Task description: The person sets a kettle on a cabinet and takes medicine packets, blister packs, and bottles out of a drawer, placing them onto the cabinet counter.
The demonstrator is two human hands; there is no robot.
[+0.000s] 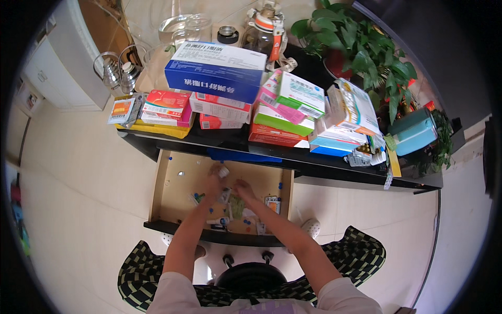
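Both of my hands are inside an open wooden drawer (pixel 188 165). My left hand (pixel 214 181) is blurred, with a small white item (pixel 223 172) at its fingers; its exact kind is unclear. Close beside it, my right hand (pixel 244 190) has its fingers bent, and I cannot tell whether they hold anything. A greenish packet (pixel 236 206) lies just below the right hand. Between the hands rests a small clear-and-white packet (pixel 225 195). Nearer the drawer front are a white tube or bottle (pixel 219 221) and several blue round pieces (pixel 246 222). Orange-and-white sachets (pixel 273 204) lie at the right side.
Medicine boxes are stacked on the black cabinet top (pixel 231 137), including a large blue-and-white box (pixel 215 72). Behind them stand a glass jug (pixel 184 29), an orange-lidded bottle (pixel 263 33) and a leafy potted plant (pixel 353 43). A checkered chair (pixel 137 274) is beneath me.
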